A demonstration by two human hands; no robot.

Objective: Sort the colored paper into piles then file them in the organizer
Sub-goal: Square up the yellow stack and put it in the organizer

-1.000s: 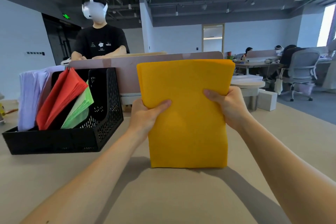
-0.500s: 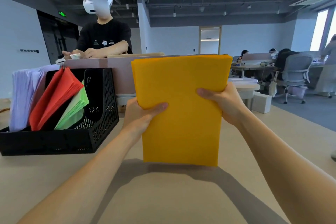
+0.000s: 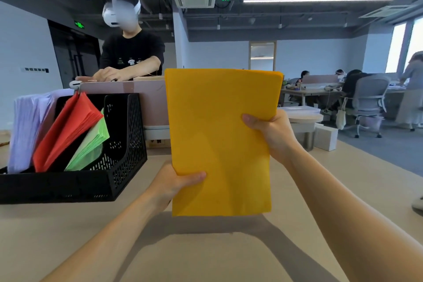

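Note:
I hold a stack of yellow paper [image 3: 219, 135] upright above the beige table, its lower edge off the surface. My left hand [image 3: 174, 184] grips its left edge low down, thumb on the front. My right hand [image 3: 272, 133] grips the right edge higher up. At the left stands a black mesh organizer [image 3: 123, 158]. It holds white paper [image 3: 27, 130] in the leftmost slot, then red paper [image 3: 66, 130], then green paper [image 3: 91, 146]. The rightmost slot of the organizer shows no paper.
A pink desk divider [image 3: 146, 96] runs behind the organizer, and a person in a black shirt [image 3: 130, 55] works on its far side. The beige table [image 3: 206, 254] stretches toward me. Chairs and desks with seated people are at the far right.
The yellow stack has lifted off the table. My left hand has slid down its left edge, while my right hand keeps its hold higher up.

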